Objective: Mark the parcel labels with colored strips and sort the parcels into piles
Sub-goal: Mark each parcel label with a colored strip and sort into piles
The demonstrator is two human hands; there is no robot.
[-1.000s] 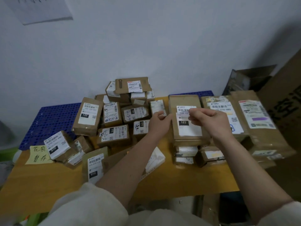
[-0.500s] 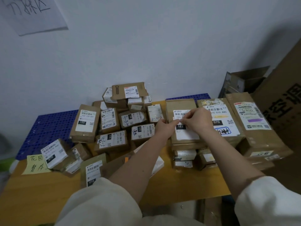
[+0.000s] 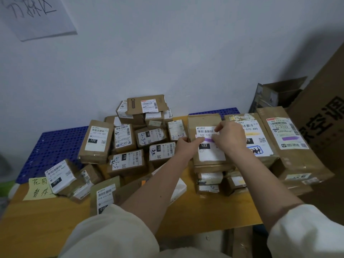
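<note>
A brown parcel with a white label reading 122 lies on top of a short stack at the table's middle right. A purple strip lies across that label, under the barcode. My left hand pinches the strip's left end. My right hand holds its right end with curled fingers and hides part of the label. To the right lie a 070 parcel with a yellow mark and a long parcel bearing a purple strip.
A heap of several labelled parcels fills the table's left and back. A yellow handwritten note lies at the left edge of the wooden table. A blue perforated board sits behind. Large cardboard boxes stand at the right.
Both hands have come down onto the 122 label and drawn apart, and the purple strip now shows stretched between them. The view has tilted slightly upward.
</note>
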